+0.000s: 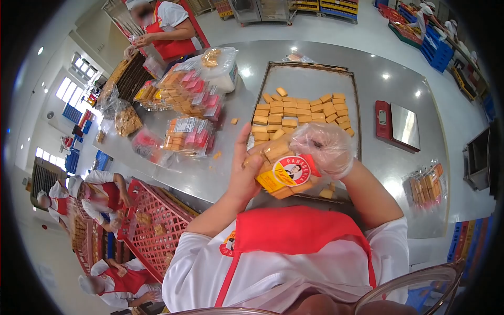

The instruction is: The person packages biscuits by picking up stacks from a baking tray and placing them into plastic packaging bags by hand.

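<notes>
My left hand (244, 173) is bare and wrapped round a clear plastic bag of biscuits (287, 172) with a red and yellow printed label. At the bag's right end is my right hand (324, 149), in a thin clear plastic glove. Its fingers are curled and partly hidden by the glove's folds and the bag, so what they hold does not show. Beyond my hands, rows of rectangular golden biscuits (303, 109) lie on a large metal tray (320, 79). A few loose pieces (326, 193) lie at the tray's near edge.
Filled biscuit packs (189, 136) are piled on the steel table (247, 113) to the left. On the right sit a red kitchen scale (397, 126) and another pack (426, 188). A co-worker (170, 31) stands at the far left; red crates (157, 226) are beyond the left edge.
</notes>
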Demonstrator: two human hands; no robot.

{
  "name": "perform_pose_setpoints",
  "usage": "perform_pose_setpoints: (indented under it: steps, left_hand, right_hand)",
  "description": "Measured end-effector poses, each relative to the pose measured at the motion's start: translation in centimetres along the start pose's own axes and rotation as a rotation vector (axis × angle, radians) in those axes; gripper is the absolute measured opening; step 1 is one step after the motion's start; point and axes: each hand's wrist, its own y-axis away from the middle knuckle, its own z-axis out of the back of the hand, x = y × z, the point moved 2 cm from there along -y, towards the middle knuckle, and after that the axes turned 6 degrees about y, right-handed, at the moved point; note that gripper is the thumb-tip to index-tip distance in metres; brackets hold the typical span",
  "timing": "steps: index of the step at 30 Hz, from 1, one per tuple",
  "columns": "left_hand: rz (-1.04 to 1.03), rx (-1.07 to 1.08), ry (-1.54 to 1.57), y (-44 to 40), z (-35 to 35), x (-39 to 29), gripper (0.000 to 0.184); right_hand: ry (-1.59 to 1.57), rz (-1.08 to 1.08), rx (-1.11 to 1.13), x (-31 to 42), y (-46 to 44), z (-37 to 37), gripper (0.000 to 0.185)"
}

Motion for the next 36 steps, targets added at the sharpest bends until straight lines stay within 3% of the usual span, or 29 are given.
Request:
perform_pose_setpoints:
  steps: [1,4,7,10,13,16,19,22,26,27,30,31,33,36]
  left_hand:
    - [-0.002,-0.034,0.025,-0.1,0.1,0.0,0.066]
    - [-0.013,-0.088,0.039,0.0,0.7,0.1,0.058]
    - [0.015,-0.151,-0.017,0.2,1.1,0.2,0.053]
    - [0.047,-0.139,-0.041,0.4,1.2,0.5,0.052]
    - [0.076,-0.1,0.094,0.5,1.4,1.0,0.052]
    - [0.091,-0.08,0.194,0.6,1.3,1.1,0.054]
    - [0.108,-0.035,0.216,0.9,1.0,1.0,0.053]
    - [0.244,0.094,0.205,1.2,1.2,0.5,0.047]
    - [0.539,0.117,-0.063,0.8,3.3,-0.4,0.054]
    - [0.497,0.054,-0.22,0.4,2.1,-0.6,0.041]
    - [0.578,0.097,-0.431,-0.3,1.7,-0.3,0.034]
    - [0.576,0.045,-0.401,-0.3,1.8,0.0,0.023]
    - [0.619,0.052,-0.275,0.0,2.6,0.8,0.029]
    - [0.616,0.025,-0.231,0.1,2.9,1.3,0.034]
  right_hand:
    - [0.055,-0.03,-0.008,-0.2,0.1,-0.1,0.012]
    - [0.375,0.169,0.055,-0.2,1.1,0.3,0.017]
    - [-0.059,0.046,0.161,-0.3,2.0,-0.6,0.025]
    - [0.184,-0.047,0.322,0.7,2.1,0.3,0.03]
    - [-0.115,-0.2,0.316,-0.8,2.7,-0.1,0.034]
    - [0.178,0.087,0.255,0.3,2.5,0.3,0.035]
    - [0.098,-0.153,0.016,-0.3,3.1,-1.1,0.035]
    - [-0.128,-0.228,0.115,-1.3,2.7,-0.6,0.034]
    - [0.004,-0.17,0.328,-2.0,2.2,-0.6,0.029]
    - [0.036,-0.219,0.394,-2.7,2.0,-1.3,0.028]
    - [0.011,-0.352,0.483,-3.4,1.7,-2.4,0.029]
    - [-0.035,-0.384,0.478,-3.9,2.0,-2.9,0.031]
    - [-0.065,-0.45,0.474,-5.5,2.6,-3.8,0.035]
    - [-0.389,-0.513,0.489,-6.1,3.8,-4.6,0.038]
